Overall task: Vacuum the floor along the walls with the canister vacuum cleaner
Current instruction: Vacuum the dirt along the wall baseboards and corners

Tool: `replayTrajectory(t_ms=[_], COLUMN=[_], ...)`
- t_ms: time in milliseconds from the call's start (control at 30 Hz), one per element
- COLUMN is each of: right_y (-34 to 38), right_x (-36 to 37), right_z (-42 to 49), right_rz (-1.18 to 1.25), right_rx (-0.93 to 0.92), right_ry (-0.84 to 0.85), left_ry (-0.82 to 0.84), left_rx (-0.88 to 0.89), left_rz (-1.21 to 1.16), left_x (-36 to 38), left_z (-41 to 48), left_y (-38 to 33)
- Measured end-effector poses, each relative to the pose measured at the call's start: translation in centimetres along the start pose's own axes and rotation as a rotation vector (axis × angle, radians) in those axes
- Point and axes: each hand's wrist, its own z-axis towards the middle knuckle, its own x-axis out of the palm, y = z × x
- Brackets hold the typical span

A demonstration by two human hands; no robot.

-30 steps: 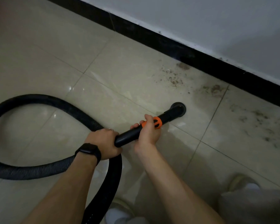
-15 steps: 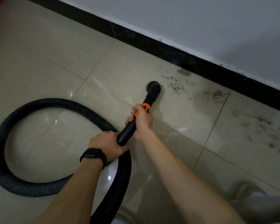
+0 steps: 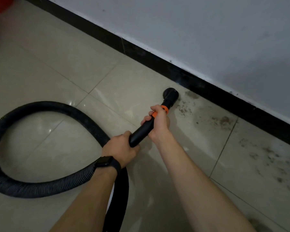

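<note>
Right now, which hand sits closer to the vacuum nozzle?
The right hand, gripping the wand at its orange collar behind the nozzle; the left hand, wearing the watch, holds its rear end.

Floor tiles (image 3: 65, 64): glazed beige ceramic, glossy, light glare spots. Gritty brown dirt (image 3: 224, 121) dulls them along the skirting edge. Skirting (image 3: 224, 96): black, smooth, slight sheen. Wall (image 3: 208, 30): white paint, matt. Hose (image 3: 40, 188): black ribbed plastic, matt, dusty grey. Wand tube (image 3: 141, 131): smooth black plastic, semi-gloss. Collar (image 3: 164, 108): orange plastic. Nozzle (image 3: 171, 94): black, matt. Watch strap (image 3: 115, 164): dark, matt.
</note>
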Motion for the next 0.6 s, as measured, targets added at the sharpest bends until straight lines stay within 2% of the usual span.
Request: replayTrajectory(t_ms=[600], right_y=[2.9], right_x=[2.7], right_z=[4.8], right_rz=[-0.211], right_rx=[-0.038], right_ry=[0.036], left_ry=[-0.033], left_rx=[-0.088], left_rz=[-0.088], left_x=[0.7], left_z=[4.1], left_y=[-3.0])
